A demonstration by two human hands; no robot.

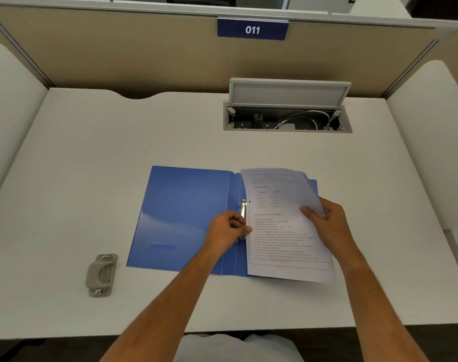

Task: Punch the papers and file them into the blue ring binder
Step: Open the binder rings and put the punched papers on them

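The right hand [327, 220] has its grip clamped on the papers [285, 226], thumb on top of the printed page and the other fingers underneath near the right edge, so the top corner of the sheets curls up a little. The left hand [227, 231] has its grip pinched together at the metal ring mechanism [243, 218], right at the left edge of the papers; whether the fingers are squeezing the ring itself or the paper margin I cannot tell. A small dark punch hole shows in the margin just above that pinch. Under both hands lies the blue ring binder [186, 218], open flat on the surface [92, 165], its empty left cover spreading away from the left hand and its right cover almost wholly hidden by the papers. Well off to the left of the binder, nearer the person, sits the grey hole punch [101, 274], clear of everything. Far beyond the hands, an open cable box [287, 118] is set into the surface, lid tilted up, with a white cable inside. Above it a partition carries a blue sign [252, 29] reading 011
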